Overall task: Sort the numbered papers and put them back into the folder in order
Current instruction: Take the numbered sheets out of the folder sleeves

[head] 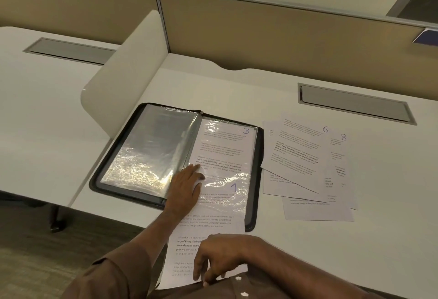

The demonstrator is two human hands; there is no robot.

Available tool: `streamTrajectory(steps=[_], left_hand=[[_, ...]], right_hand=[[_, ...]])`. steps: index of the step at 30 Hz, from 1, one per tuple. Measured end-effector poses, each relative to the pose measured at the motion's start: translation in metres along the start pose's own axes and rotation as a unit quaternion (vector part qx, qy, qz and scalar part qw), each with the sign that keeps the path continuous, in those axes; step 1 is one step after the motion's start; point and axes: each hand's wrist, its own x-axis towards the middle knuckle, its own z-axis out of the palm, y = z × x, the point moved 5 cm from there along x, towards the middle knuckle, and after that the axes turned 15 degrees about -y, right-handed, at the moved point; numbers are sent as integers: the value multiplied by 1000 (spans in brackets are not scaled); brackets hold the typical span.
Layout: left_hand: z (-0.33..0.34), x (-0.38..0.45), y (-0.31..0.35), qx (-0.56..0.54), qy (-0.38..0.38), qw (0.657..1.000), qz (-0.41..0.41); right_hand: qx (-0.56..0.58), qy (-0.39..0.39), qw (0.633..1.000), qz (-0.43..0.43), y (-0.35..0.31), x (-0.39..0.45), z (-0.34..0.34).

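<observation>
Head view only. Black zip folder open flat at frame centre on white desk, clear plastic sleeves glossy, crinkled, throwing glare. Sheet marked 3 already inside right-hand sleeve, upper centre. Sheet marked 1 half fed into sleeve mouth, lower half sticking out toward bottom centre over desk edge.

Left hand at centre, fingers fairly straight and spread, fingertips pressing sleeve edge near spine; cannot tell whether thumb lifts the plastic. Right hand at bottom centre, fingers curled down onto near end of sheet 1, pinching or pushing its edge; exact grip hidden.

Loose pile of numbered papers fanned at centre right, just beside folder, 6 and 8 visible on top, others buried.

Risks, as judgement: sheet 1 going into a pocket that seems to hold 3 already, so order may end wrong; thin paper likely to buckle or crease if pushed against clingy plastic; sleeve mouth may close if left fingertips slip; overhanging end may bend against shirt.

Materials: matte printed paper, blue handwritten numbers; slick film sleeves; padded rounded-corner folder with zip trim; smooth laminate desk, grey metal cable flap upper right.
</observation>
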Motion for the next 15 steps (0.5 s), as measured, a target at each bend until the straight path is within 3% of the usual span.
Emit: streamTrajectory(steps=[15], left_hand=[[-1,2,3,5,-2,1000,0]], right_hand=[[3,7,999,40,14,3,-6]])
